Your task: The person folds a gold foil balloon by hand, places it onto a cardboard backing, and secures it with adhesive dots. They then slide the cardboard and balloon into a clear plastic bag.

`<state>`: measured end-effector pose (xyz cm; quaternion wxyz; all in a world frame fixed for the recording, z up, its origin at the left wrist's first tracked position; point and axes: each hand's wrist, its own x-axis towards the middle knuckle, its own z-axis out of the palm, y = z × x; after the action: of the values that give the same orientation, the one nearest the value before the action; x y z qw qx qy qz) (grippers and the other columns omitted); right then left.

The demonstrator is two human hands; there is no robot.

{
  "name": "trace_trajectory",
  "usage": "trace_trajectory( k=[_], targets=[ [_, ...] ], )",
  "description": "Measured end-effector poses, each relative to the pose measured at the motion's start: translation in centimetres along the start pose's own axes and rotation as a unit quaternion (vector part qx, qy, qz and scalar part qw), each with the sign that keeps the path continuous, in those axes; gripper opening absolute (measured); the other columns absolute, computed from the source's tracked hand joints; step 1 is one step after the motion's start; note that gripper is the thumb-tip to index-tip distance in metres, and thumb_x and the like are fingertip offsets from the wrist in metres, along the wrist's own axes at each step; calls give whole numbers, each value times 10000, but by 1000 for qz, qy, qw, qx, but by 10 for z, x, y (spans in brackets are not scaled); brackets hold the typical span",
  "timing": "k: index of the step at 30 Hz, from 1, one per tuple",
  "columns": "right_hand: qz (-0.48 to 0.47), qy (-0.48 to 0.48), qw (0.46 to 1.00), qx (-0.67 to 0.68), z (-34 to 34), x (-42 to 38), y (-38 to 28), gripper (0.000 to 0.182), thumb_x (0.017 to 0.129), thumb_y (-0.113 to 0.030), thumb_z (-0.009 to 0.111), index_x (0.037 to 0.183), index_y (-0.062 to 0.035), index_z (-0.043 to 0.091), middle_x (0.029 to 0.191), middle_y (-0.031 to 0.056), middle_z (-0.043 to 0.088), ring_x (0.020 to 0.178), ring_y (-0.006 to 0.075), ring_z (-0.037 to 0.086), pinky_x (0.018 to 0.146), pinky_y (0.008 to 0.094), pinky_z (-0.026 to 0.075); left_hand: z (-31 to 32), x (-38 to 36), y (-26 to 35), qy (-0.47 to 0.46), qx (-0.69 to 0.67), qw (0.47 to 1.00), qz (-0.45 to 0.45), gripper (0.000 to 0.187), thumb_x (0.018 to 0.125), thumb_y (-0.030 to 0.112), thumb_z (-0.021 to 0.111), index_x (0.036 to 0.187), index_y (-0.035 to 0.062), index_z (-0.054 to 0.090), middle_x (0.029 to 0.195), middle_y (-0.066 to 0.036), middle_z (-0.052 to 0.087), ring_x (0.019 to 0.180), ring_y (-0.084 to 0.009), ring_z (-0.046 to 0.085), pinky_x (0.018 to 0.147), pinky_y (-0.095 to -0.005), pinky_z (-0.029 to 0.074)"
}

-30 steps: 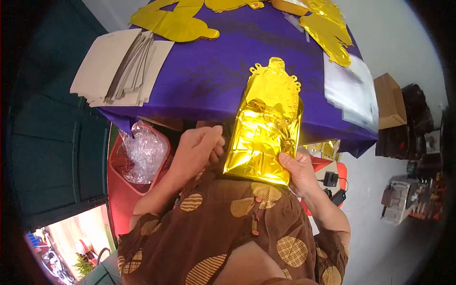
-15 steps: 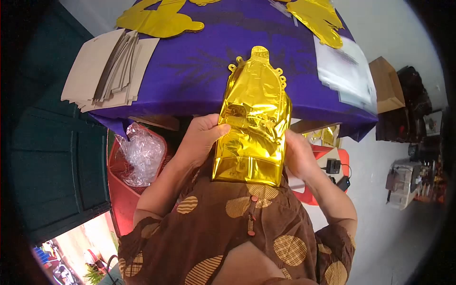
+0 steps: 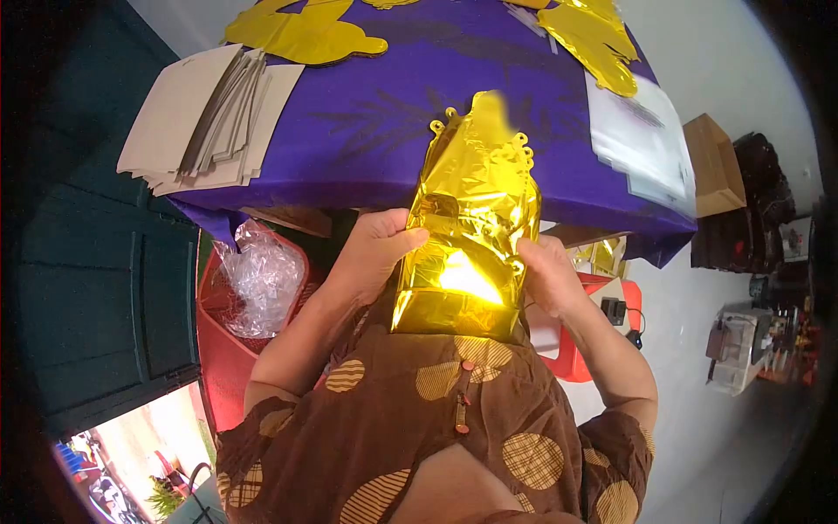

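Note:
A shiny gold foil balloon, flat and without air, is held upright in front of my body. Small ring tabs line both its upper edges, and a rounded tab stands at its top. My left hand pinches the left edge, thumb on the front face and fingers behind. On the opposite edge, my right hand grips with its thumb on the front. Most of the fingers are hidden behind the foil. The balloon's lower end rests near my brown patterned shirt.
The purple-covered table carries flat gold foil pieces, a stack of pale cards and clear plastic sleeves. Below stand a red bin of crumpled clear plastic and a red stool. A cardboard box is at right.
My right thumb has come onto the front of the balloon, where it was behind the edge before. The top tab is blurred by motion. The view has shifted slightly.

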<state>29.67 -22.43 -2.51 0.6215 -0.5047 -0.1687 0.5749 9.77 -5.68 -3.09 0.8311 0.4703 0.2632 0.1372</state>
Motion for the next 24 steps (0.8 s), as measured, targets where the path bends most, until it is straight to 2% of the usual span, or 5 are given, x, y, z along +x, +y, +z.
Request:
trace_trajectory(
  k=[5, 8, 15, 20, 24],
  targets=[
    [-16, -29, 993, -112, -6, 1, 0, 177, 985, -108, 611, 1068, 13, 710, 986, 16, 716, 822, 64, 628, 745, 261, 505, 1, 1, 1, -2, -14, 1000, -6, 299, 944, 74, 573, 1188, -90, 625, 1114, -148, 696, 951, -195, 698, 862, -333, 567],
    [-24, -37, 994, -97, -4, 3, 1, 160, 984, -89, 604, 1044, -1, 723, 952, 0, 711, 803, 52, 619, 718, 252, 499, 0, 3, 1, -3, -39, 999, -11, 300, 929, 74, 597, 1178, -90, 631, 1112, -153, 699, 946, -203, 701, 865, -341, 569],
    [-45, -27, 997, -60, -5, 7, 11, 154, 973, -78, 605, 1040, -12, 727, 950, -2, 711, 805, 51, 620, 721, 253, 498, -4, 7, -5, 4, -105, 994, -28, 304, 882, 59, 658, 1149, -86, 653, 1066, -159, 717, 897, -221, 717, 844, -356, 583],
    [-63, -29, 997, -33, -13, 12, 23, 144, 955, -57, 616, 1025, -8, 732, 949, 3, 717, 818, 63, 636, 733, 259, 508, 7, 6, -1, 31, -119, 992, 3, 203, 879, -31, 598, 1050, -78, 696, 997, -135, 729, 841, -188, 712, 788, -315, 583],
    [-122, -34, 991, -40, -17, 15, 30, 122, 938, -33, 617, 955, -14, 737, 909, 5, 717, 815, 81, 646, 738, 264, 511, 9, 6, -1, 65, -110, 991, 23, 202, 855, -97, 544, 927, -45, 725, 902, -107, 730, 789, -163, 698, 745, -280, 572]
  ],
)
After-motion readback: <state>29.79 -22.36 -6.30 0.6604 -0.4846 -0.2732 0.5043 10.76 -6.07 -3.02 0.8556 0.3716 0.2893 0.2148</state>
